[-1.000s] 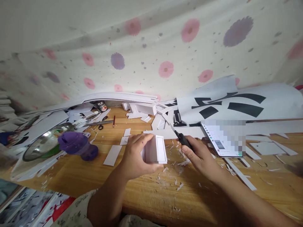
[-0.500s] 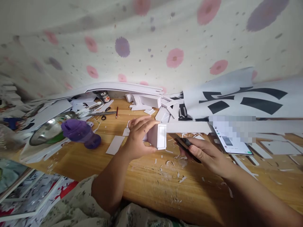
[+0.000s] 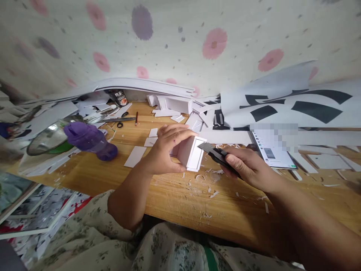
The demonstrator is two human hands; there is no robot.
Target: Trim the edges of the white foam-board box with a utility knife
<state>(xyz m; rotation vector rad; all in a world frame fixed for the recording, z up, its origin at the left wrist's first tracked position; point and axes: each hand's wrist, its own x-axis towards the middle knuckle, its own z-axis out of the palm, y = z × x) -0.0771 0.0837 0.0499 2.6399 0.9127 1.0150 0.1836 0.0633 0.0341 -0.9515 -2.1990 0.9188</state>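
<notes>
My left hand point(image 3: 165, 152) grips a small white foam-board box point(image 3: 191, 153) just above the wooden table point(image 3: 175, 195), its framed face turned to the right. My right hand point(image 3: 248, 167) is closed on a black utility knife point(image 3: 216, 152). The blade tip touches the box's upper right edge. White shavings point(image 3: 210, 177) lie scattered on the wood below both hands.
A purple bottle point(image 3: 87, 139) lies on its side at the left beside a steel bowl point(image 3: 49, 137). Scissors point(image 3: 121, 122), a red pencil point(image 3: 136, 118) and white board pieces point(image 3: 172, 105) sit at the back. A phone point(image 3: 272, 148) and black-printed sheets point(image 3: 282, 105) are at the right.
The knife went from pointing away over the table to touching the box edge. My left hand lifted and turned the box so its framed face looks right. The camera tilted down.
</notes>
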